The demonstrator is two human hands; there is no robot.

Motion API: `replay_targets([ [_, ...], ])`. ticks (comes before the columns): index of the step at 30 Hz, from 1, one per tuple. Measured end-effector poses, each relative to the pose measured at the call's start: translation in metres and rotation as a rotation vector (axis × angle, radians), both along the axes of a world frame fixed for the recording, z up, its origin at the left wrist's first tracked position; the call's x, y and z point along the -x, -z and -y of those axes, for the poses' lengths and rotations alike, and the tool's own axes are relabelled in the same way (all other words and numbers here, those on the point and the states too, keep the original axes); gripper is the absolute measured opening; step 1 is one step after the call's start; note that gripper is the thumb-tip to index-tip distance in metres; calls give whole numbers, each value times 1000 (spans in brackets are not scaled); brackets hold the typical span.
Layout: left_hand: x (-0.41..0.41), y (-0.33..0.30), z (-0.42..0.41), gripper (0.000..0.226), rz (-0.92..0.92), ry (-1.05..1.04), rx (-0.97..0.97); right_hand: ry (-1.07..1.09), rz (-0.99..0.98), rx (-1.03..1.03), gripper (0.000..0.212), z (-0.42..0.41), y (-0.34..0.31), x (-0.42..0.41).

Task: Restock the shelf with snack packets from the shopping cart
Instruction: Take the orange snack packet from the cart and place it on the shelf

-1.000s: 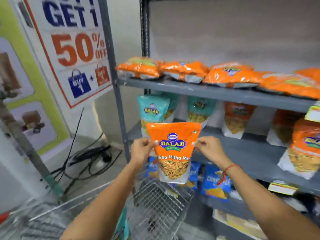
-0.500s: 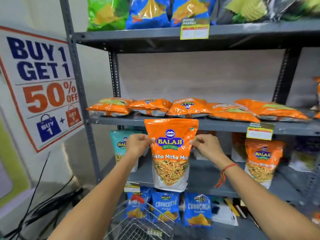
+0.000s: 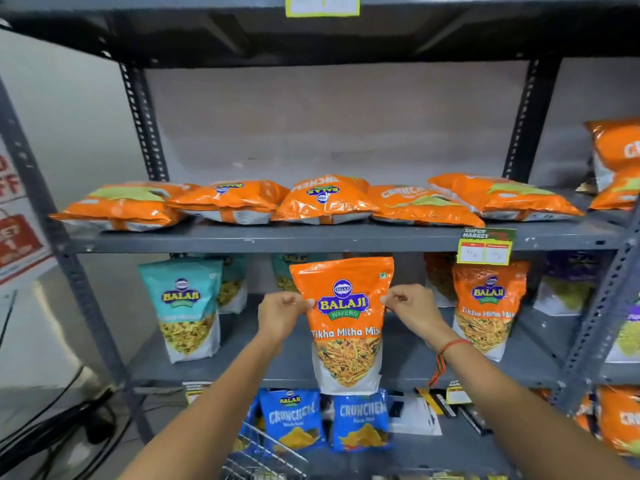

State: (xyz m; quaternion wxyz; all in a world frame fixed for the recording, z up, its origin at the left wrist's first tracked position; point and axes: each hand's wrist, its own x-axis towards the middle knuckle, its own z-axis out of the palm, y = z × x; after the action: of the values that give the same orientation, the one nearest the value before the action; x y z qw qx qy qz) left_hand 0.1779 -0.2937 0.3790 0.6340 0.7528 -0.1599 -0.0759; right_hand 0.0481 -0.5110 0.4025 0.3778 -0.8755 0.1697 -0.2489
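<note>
Holding an orange Tikha Mitha Mix packet upright by its two side edges, the left hand and right hand each pinch the film between thumb and fingers, just below the top seal. That two-sided grip keeps the label facing out and the heavy, filled bottom hanging straight, which suits a pouch meant to stand on its base. The packet hangs in front of the middle shelf, its lower edge overlapping the shelf's near lip, so it looks not yet set down.

The gap it fronts lies between a teal Balaji packet standing on the left and a matching orange Tikha Mitha Mix packet standing on the right; placing it there would group it with its own kind. On the upper shelf, orange packets lie flat in a row, probably because pillow-style bags will not stand. Blue Crunchem packets stand on the shelf below. A corner of the wire shopping cart shows at the near bottom edge, under the left forearm. The next move likely calls for pushing the packet farther in and lowering it onto its base.
</note>
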Motion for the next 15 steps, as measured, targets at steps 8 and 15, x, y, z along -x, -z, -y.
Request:
replay_targets([
  [8, -43, 42, 100, 25, -39, -78, -41, 40, -99, -8, 29, 94, 45, -53],
  [15, -70, 69, 143, 24, -69, -100, -50, 48, -141, -63, 30, 140, 77, -85],
])
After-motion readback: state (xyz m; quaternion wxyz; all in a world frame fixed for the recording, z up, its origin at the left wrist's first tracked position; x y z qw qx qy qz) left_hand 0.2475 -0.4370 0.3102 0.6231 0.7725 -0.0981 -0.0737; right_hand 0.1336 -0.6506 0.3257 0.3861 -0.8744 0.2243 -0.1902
